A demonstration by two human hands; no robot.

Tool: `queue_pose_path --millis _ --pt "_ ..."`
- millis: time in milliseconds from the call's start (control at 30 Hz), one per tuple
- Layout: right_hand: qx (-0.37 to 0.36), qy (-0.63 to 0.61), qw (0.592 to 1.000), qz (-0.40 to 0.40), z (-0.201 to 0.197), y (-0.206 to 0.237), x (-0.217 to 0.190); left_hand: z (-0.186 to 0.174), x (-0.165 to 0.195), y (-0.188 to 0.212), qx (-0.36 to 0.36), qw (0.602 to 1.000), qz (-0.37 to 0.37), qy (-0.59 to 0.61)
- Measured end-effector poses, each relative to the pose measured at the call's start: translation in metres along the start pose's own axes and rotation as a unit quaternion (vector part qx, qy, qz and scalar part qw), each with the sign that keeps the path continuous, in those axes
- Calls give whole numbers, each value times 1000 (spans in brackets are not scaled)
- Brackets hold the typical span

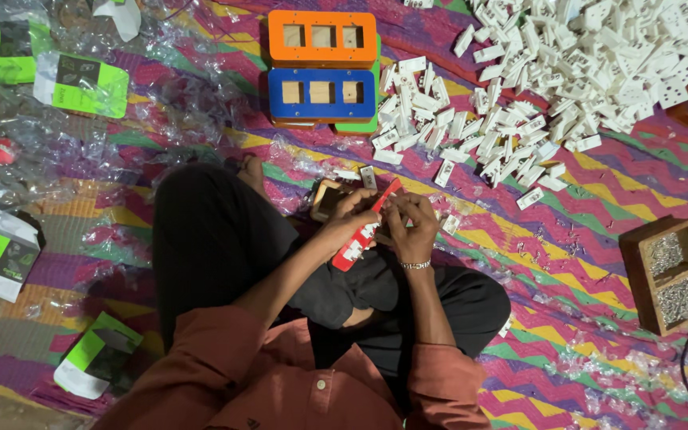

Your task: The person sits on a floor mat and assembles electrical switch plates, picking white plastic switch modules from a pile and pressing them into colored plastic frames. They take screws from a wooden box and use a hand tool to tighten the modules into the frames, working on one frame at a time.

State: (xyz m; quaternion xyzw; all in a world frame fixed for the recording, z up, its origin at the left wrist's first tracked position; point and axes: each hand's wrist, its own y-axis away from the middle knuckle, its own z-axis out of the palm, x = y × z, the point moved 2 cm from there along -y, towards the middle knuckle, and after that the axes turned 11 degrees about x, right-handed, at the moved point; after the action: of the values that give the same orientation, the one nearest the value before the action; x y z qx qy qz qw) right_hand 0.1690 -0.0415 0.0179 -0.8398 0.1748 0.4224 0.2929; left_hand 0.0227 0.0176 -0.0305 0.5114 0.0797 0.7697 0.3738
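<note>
Red plate (362,232): slanted between both hands; left hand (352,209) pinches its 10 o'clock side, right hand (412,227) grips its 2 o'clock end.

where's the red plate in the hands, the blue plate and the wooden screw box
red plate (353,248): head view, its lower end below the hands
blue plate (322,111): head view, bottom rim under the three openings
wooden screw box (637,263): head view, left wall
</note>
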Motion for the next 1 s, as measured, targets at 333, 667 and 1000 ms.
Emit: queue_pose_path --millis 333,667,1000 --pt "-1 40 998 -38 -1 0 -4 2 3 4 10 1000 -9 -2" --pt "1 31 999 -26 -1 -1 -4 2 2 5 7 1000 -19 -7" --pt "17 50 996 -68 -2 -2 -9 1 4 6 12 999 -32 -21"
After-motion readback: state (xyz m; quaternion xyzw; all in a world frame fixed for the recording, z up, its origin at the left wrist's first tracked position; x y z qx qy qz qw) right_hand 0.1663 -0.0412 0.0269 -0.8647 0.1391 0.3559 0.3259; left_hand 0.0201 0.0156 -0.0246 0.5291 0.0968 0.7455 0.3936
